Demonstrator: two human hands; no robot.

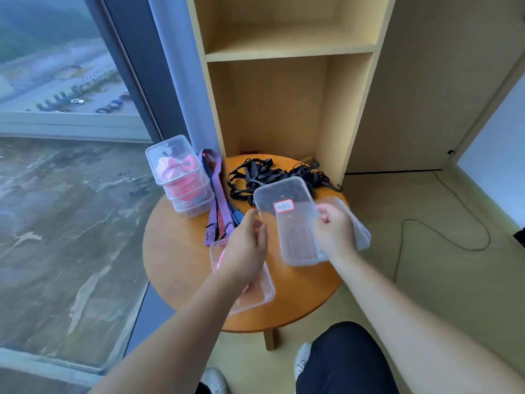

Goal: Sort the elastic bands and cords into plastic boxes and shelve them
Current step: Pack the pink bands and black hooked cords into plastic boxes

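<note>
1. stack of plastic boxes (181, 177), far left of the round surface (176, 265): pink bands inside; sorted, not shelved.
2. striped bands (218, 203): loose just beside the stack; unsorted.
3. open box (255, 291), near edge: something pink inside, partly hidden by the forearm.
4. left hand (247, 251): fingers loosely curled at the left edge of the labelled box (292, 231); grip cannot be told.
5. labelled box: clear, apparently empty, tilted above the surface.
6. black cords (264, 174): heaped behind it; unsorted.
7. right hand (335, 228): pinches the labelled box's right edge.
8. second clear piece (362, 231): under that hand; lid or box unclear.
9. shelf unit (284, 49): no box in its visible compartments; shelving judged wholly outstanding.
</note>
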